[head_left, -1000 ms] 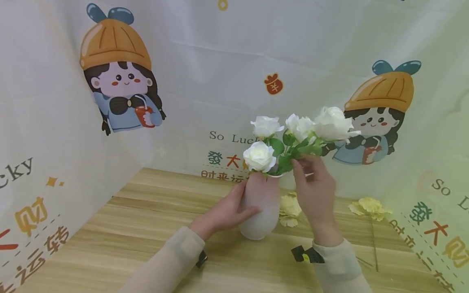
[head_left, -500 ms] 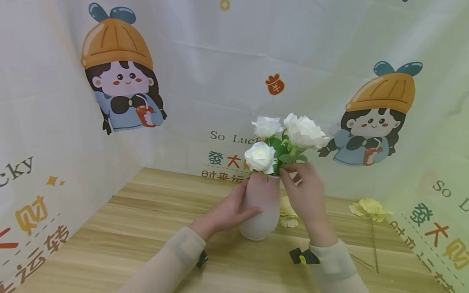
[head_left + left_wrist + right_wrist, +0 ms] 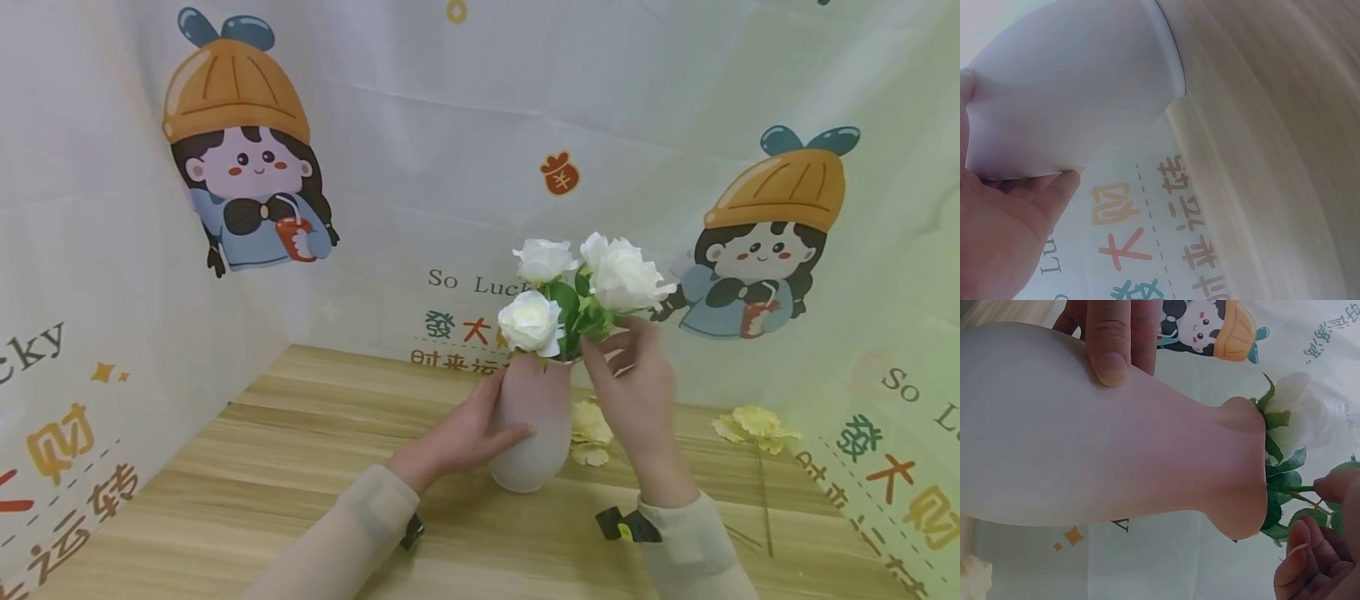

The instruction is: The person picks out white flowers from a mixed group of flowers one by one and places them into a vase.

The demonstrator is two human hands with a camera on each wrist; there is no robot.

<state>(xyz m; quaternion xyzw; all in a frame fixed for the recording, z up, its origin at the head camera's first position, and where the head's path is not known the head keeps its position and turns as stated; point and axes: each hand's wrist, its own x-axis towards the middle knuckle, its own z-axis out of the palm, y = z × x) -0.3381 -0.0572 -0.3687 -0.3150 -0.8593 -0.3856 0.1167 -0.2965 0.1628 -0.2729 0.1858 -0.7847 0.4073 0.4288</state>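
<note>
A pink-to-white vase (image 3: 534,433) stands upright on the wooden table. My left hand (image 3: 467,429) grips its side, thumb across the front; in the left wrist view my fingers (image 3: 1054,194) wrap around the pale body. White roses (image 3: 529,321) with green leaves stand in the vase mouth. At the right of the rim, my right hand (image 3: 639,392) pinches the stem of a large white rose (image 3: 632,275). The right wrist view shows a green stem (image 3: 1300,489) at my thumb tip, just outside the pink rim (image 3: 1254,475). The stems inside the vase are hidden.
One yellow flower (image 3: 590,433) lies behind the vase, partly hidden by my right hand. Another yellow flower (image 3: 756,427) with a long thin stem lies at the right of the table (image 3: 300,442). Printed cloth (image 3: 420,167) hangs around the back and sides.
My right hand and the large rose have moved left and down to the vase, then the hand rose slightly to the right in the last half second. My left hand keeps its hold.
</note>
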